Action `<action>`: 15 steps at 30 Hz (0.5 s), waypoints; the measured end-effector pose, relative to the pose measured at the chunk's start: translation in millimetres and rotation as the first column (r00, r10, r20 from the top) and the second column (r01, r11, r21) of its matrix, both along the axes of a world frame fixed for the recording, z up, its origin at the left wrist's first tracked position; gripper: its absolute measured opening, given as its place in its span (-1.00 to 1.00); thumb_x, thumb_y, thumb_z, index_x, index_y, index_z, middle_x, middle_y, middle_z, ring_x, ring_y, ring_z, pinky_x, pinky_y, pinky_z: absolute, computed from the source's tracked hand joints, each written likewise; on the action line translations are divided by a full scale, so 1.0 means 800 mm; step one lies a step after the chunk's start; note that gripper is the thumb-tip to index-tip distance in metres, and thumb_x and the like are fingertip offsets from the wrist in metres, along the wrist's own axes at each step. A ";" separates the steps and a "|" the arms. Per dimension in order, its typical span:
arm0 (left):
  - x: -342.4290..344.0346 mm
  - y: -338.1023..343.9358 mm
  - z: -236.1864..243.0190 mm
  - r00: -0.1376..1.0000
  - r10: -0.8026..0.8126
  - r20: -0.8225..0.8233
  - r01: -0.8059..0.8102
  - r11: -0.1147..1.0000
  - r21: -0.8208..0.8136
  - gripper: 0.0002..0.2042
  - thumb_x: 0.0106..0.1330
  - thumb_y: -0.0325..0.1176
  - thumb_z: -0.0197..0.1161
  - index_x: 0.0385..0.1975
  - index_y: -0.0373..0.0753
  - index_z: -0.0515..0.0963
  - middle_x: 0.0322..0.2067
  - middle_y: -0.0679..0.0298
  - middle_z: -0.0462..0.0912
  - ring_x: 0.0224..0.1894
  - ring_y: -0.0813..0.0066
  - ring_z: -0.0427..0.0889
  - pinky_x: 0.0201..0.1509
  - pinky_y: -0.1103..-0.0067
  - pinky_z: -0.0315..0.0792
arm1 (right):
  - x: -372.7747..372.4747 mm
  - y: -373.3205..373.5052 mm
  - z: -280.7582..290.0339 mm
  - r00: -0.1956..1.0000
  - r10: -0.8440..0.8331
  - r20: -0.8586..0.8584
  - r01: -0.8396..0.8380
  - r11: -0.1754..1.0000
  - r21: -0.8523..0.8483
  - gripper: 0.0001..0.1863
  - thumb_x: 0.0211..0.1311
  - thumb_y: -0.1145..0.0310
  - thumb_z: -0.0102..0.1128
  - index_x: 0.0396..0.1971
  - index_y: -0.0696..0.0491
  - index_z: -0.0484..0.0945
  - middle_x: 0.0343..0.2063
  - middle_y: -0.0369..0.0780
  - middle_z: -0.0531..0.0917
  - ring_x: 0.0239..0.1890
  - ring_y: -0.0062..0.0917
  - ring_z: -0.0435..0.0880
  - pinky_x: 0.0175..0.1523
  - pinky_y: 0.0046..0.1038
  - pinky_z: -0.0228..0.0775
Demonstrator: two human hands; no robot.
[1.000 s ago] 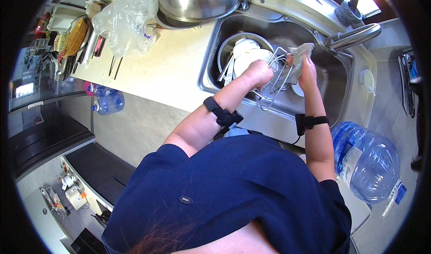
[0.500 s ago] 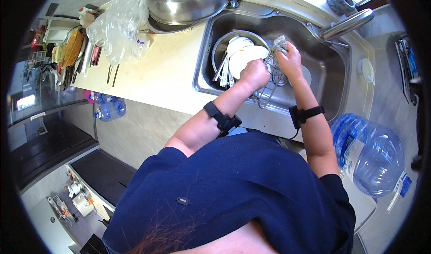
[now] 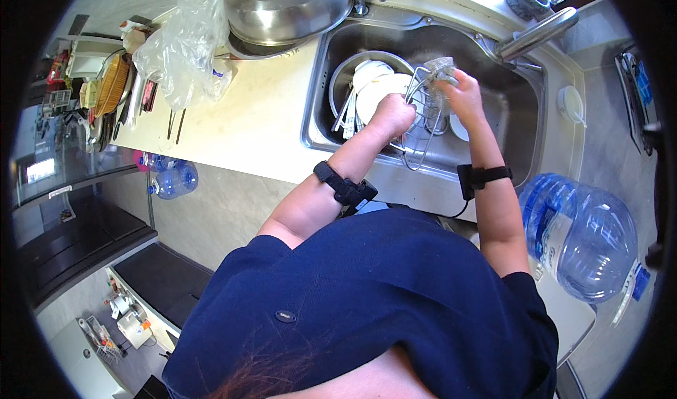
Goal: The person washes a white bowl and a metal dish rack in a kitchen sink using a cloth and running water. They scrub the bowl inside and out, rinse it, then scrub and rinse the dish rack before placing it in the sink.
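Head view: left hand (image 3: 393, 115) clenches its grip on a wire rack (image 3: 425, 134) over the sink (image 3: 504, 106), right hand (image 3: 465, 97) grasps a greyish cloth (image 3: 441, 67) in its grip by the rack's far end, and strokes along 1 wire at a time seem advisable.

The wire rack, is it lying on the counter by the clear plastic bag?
No, the left hand grips the wire rack at the sink.

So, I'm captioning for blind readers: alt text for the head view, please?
A person's left hand holds a wire rack over a steel sink; the right hand grips a greyish cloth. White dishes sit in a metal bowl.
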State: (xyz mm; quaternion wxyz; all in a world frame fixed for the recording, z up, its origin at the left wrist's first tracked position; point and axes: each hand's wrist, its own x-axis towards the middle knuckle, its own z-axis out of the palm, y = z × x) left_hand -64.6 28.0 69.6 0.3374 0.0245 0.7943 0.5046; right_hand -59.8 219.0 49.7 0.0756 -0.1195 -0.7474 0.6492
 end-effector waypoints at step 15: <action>-0.021 -0.025 0.022 0.875 -0.128 0.468 -0.031 0.948 0.317 -0.77 0.32 -0.40 0.02 -0.09 -0.34 0.44 -0.62 0.43 0.31 -0.64 0.66 0.39 -0.58 0.51 0.59 | 0.016 0.019 0.001 0.870 0.486 0.081 -0.269 0.607 -0.747 -0.54 0.25 0.27 0.15 0.11 0.13 0.39 0.03 -0.13 0.54 -0.01 -0.31 0.58 0.07 -0.33 0.46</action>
